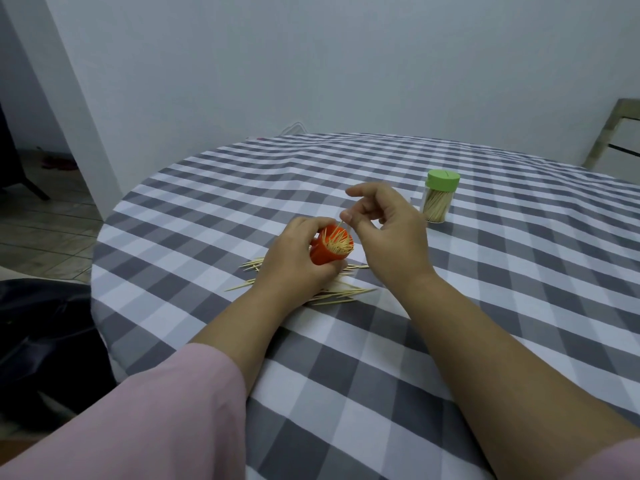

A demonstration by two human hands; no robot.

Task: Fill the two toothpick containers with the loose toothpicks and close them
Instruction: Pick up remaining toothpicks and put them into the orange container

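Gripping the orange container (330, 249) with curled fingers, the left hand (294, 261) holds it just above the checked tablecloth (485, 306), near the table's middle. The container is tilted, its long axis leaning so the open mouth points toward one o'clock and up at the camera; toothpick tips bristle inside it, pointing the same way. The right hand (388, 233) sits at three o'clock of the container, just beside it, thumb and a fingertip pinching a single toothpick (339, 224) whose long axis slants from the pinch down toward seven o'clock, into the container's mouth; its other fingers are loosely curled. Loose toothpicks (341, 294) lie scattered on the cloth under and around the left hand, mostly with their long axes running nine to three o'clock. The green-lidded container (438, 199) stands upright at two o'clock, well apart from the hands, lid on, packed with vertical toothpicks. Pink sleeves (156, 410) cover the upper forearms.
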